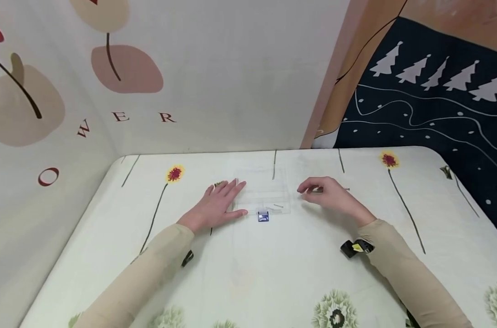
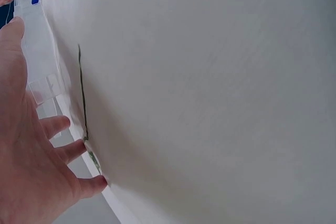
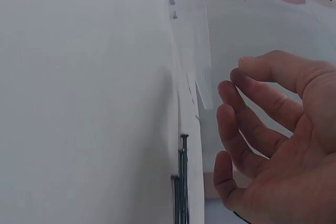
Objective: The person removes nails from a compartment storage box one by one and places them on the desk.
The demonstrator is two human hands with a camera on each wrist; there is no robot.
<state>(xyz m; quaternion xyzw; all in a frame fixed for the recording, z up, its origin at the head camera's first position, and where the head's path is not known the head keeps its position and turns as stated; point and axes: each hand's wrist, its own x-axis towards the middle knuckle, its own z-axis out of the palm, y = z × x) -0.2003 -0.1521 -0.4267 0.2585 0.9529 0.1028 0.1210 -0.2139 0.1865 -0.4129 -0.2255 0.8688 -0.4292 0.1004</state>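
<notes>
Left hand (image 1: 215,206) flat, fingers straight, steadying clear box (image 1: 265,193) — right hand (image 1: 328,195) loosely curled, empty, hovering above nails (image 3: 182,182); pinching one likely next.

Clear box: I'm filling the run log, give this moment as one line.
left hand: flat, touching clear box | right hand: curled, holding nothing, above nails | box: on table
</notes>
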